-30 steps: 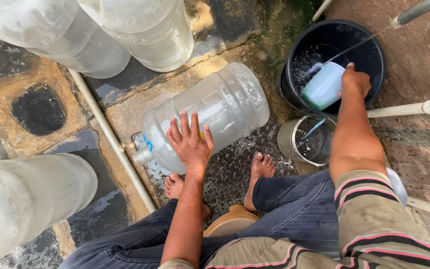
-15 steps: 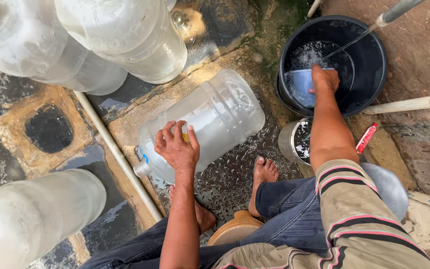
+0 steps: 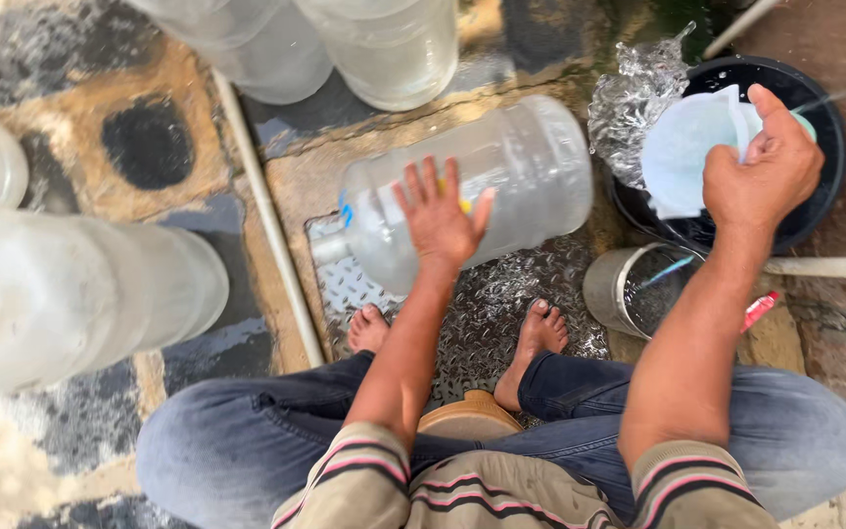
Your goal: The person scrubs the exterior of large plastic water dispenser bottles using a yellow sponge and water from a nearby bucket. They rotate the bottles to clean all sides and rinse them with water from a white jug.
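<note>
Head view, looking down past striped sleeves and blue jeans: clear water jug [image 3: 472, 186] lying on its side on the wet patterned metal plate [image 3: 501, 304], neck toward the white pipe [image 3: 266, 220] running along the ground just beyond it. Left hand [image 3: 438, 216] spread flat on top of the jug, fingers splayed, pressing rather than gripping. Right hand [image 3: 764, 167] clenched around the handle side of a pale blue scoop [image 3: 687, 147], raised beside the jug's base end and tipped, water [image 3: 634, 98] splashing out between scoop and jug. Black bucket [image 3: 815, 211] on the far side of the scoop from the jug, partly hidden beneath it. Small metal pot [image 3: 629, 289] near the jug's base, with a red object [image 3: 759, 309] just beyond. Bare feet [image 3: 540, 338] on the plate close below the jug. More clear jugs [image 3: 384, 44] above the lying jug and others [image 3: 80, 294] well apart past the pipe
</note>
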